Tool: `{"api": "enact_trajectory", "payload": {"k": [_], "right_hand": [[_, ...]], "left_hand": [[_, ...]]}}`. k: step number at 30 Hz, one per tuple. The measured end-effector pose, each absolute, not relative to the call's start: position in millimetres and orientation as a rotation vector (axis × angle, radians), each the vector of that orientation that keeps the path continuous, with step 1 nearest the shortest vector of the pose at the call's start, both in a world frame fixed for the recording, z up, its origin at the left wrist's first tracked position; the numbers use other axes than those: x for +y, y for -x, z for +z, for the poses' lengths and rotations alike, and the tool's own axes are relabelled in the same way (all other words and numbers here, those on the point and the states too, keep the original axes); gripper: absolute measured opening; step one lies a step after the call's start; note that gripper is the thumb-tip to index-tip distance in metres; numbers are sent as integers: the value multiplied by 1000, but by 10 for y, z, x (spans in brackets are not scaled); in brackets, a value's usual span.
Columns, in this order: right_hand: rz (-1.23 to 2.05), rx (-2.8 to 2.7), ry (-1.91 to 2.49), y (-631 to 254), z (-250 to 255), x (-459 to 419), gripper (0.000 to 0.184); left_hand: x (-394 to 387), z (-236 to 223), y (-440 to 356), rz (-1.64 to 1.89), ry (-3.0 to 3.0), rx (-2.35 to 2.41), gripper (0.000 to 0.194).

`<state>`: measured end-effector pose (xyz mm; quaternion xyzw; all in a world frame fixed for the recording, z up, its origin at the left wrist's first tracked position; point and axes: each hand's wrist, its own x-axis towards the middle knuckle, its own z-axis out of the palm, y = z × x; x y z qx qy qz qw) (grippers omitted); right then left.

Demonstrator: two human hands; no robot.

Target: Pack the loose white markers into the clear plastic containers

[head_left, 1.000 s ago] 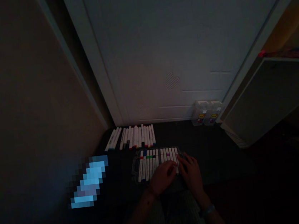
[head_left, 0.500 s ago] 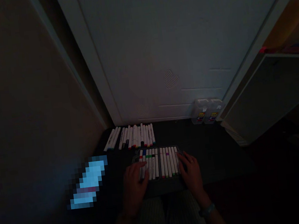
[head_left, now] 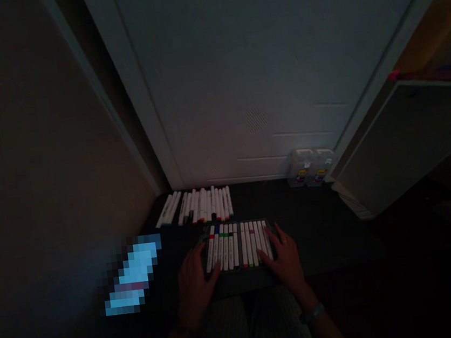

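In the head view, white markers with coloured caps (head_left: pixel 225 253) lie side by side in the two halves of an open clear case (head_left: pixel 243 267) in front of me. My left hand (head_left: pixel 193 278) is at the case's left edge, thumb apart from the fingers and close to the lower ends of the outer markers. At the right edge, my right hand (head_left: pixel 285 257) has its fingers spread, with the thumb over the lower ends of the right-hand markers. Neither hand visibly grips a marker. The dim light hides exact contact.
Loose white markers (head_left: pixel 203 205) lie in a row behind the case on the dark table (head_left: pixel 318 234). Two clear plastic containers (head_left: pixel 301 168) stand at the back right against a white panel (head_left: pixel 216 83). A pixelated bright screen (head_left: pixel 137 271) is at the left.
My left hand has moved left and slightly down, uncovering the leftmost markers. My right thumb has stretched left over the lower marker ends. The markers keep their arrangement.
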<state>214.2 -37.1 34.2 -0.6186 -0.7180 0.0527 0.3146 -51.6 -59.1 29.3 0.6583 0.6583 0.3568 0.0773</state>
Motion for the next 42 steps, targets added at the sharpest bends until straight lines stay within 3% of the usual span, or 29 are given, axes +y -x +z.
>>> {"api": "enact_trajectory", "payload": {"k": [8, 14, 25, 42], "right_hand": [[214, -1836, 1590, -2174, 308, -367, 56], [305, -1806, 1519, -2226, 274, -342, 50], [701, -1515, 1357, -2245, 368, -404, 52], [1080, -1177, 1164, -2276, 520, -421, 48]], "left_hand": [[-627, 523, 370, 1396, -1505, 1538, 56], [-607, 747, 219, 1490, -1554, 1466, 53], [-560, 826, -93, 1583, -1527, 1428, 71], [-632, 629, -184, 1383, -1545, 1412, 72]]}}
